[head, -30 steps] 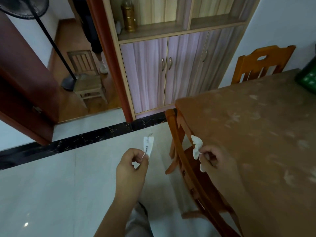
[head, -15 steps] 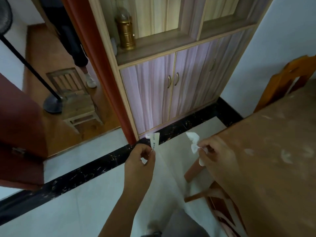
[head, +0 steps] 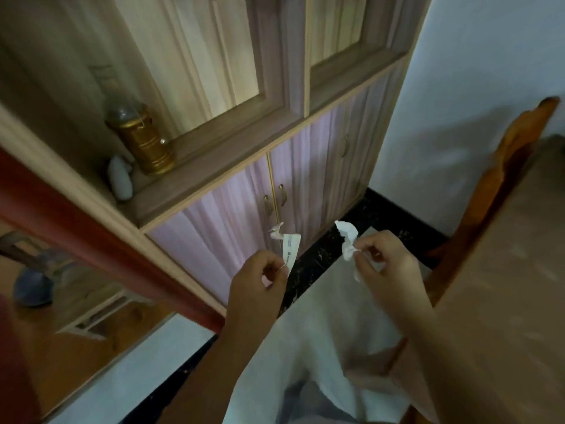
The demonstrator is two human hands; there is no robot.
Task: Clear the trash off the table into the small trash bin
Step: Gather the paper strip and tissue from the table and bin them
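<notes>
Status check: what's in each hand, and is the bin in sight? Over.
Left hand pinches paper tag. Right hand grips crumpled tissue. Trash bin not in view; cabinet straight ahead.

No writing is coming through clearly enough to read. A small white paper tag (head: 291, 249), which the left hand (head: 260, 280) is pinching, is showing a few dark printed marks (blurred, and too small to make out).

Crumpled white tissue (head: 348, 244), printed paper tag (head: 291, 249), wood-grain cabinet (head: 232, 166), shiny gold metal canister (head: 143, 142)
</notes>
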